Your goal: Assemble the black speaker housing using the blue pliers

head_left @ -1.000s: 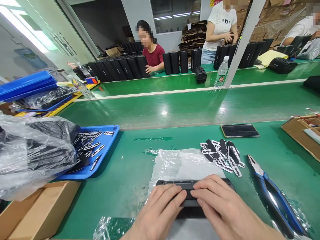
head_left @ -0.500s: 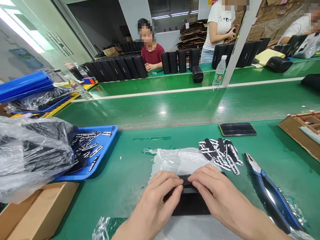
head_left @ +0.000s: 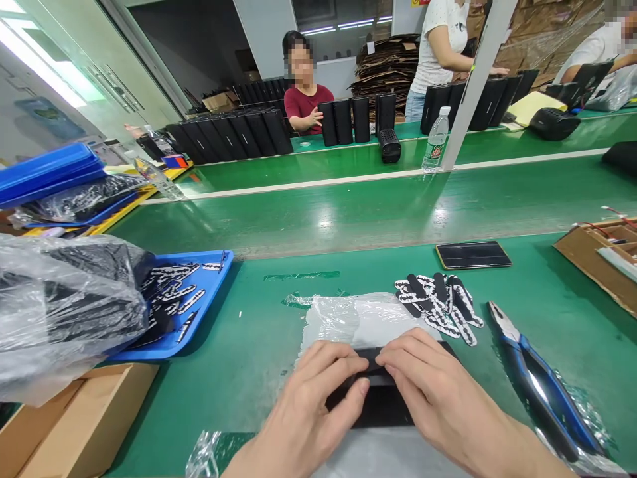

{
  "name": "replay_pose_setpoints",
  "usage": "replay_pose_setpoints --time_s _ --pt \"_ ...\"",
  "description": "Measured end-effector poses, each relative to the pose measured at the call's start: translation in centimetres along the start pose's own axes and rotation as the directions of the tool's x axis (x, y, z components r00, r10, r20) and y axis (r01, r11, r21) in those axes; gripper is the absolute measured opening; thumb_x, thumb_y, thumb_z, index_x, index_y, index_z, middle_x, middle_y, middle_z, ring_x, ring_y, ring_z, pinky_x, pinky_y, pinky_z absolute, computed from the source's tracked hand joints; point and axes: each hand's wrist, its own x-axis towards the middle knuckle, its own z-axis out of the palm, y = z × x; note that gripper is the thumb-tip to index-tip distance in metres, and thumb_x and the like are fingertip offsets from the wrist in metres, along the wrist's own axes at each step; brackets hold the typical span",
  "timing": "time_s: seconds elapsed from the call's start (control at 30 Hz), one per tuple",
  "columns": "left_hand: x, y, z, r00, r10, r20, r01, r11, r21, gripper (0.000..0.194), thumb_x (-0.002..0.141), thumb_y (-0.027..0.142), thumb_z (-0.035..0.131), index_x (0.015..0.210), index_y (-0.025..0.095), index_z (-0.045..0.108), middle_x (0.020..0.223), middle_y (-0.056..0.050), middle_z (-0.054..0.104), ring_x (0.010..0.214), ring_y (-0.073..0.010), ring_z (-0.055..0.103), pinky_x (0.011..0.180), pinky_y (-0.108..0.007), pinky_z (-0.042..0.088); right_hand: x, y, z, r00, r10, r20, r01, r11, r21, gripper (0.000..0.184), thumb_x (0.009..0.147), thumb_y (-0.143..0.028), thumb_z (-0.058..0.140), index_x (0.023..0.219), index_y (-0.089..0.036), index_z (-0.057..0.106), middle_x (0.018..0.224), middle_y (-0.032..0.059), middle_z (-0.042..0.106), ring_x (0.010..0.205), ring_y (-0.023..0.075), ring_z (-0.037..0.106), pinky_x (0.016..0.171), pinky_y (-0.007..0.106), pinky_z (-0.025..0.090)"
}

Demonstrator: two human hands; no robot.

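Barely shifted since half a second ago: both hands in the same spot on the black housing (head_left: pixel 379 401), fingertips a touch closer along its far edge; across the belt, the seated person's hand now raised toward the standing black units (head_left: pixel 354 121). Left hand (head_left: pixel 311 405) laid over the housing's left half, fingers curled and pressing down on the top edge, thumb along the near face. Right hand (head_left: pixel 438 398) over the right half, fingers likewise bent onto that edge, almost meeting the left fingertips at the middle. Housing flat on the green bench (head_left: pixel 249 358), partly on a clear plastic sheet (head_left: pixel 348 318), directly in front and low in view. Just beyond, a heap of black-and-white strips (head_left: pixel 440 302); to the right, blue-handled pliers (head_left: pixel 537 378); further back, a dark phone (head_left: pixel 472 255). On the left, a blue tray (head_left: pixel 209 299) with more strips, a plastic bag (head_left: pixel 64 312) over it, a cardboard box (head_left: pixel 74 418) below
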Motion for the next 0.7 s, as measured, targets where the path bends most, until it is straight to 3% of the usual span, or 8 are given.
replay_pose_setpoints --time_s 0.3,0.53,0.7 --pt "-0.63 -0.33 0.02 0.987 0.106 0.12 -0.126 0.977 0.171 0.031 0.108 0.013 0.054 0.137 0.022 0.056 0.126 -0.005 0.06 0.114 -0.019 0.052 0.098 -0.034 0.042 -0.04 0.03 0.33 0.998 -0.038 -0.04 0.038 0.999 -0.005 0.022 0.106 -0.004 0.041 0.105 -0.018 0.057 0.11 0.0064 0.065 0.101 0.0218 0.055 0.086 0.041 0.055" --pt "-0.75 -0.43 0.19 0.969 0.214 0.127 -0.245 0.909 0.337 0.022 0.109 0.013 0.051 0.128 0.016 0.061 0.121 -0.007 0.063 0.109 -0.0218 0.054 0.093 -0.037 0.043 -0.22 -0.23 -0.13 0.999 -0.034 0.009 0.034 0.999 -0.007 0.022 0.107 -0.005 0.041 0.106 -0.018 0.059 0.11 0.0065 0.065 0.101 0.0221 0.056 0.085 0.041 0.056" --pt "-0.97 -0.69 0.38 0.962 0.258 0.095 -0.274 0.889 0.366 0.02 0.108 0.013 0.052 0.125 0.014 0.063 0.119 -0.007 0.064 0.108 -0.0212 0.054 0.091 -0.035 0.042 -0.77 0.0 -0.27 0.999 -0.041 0.018 0.041 0.999 0.007 0.024 0.107 -0.006 0.043 0.119 -0.018 0.061 0.114 0.0078 0.064 0.105 0.0221 0.056 0.088 0.04 0.057"
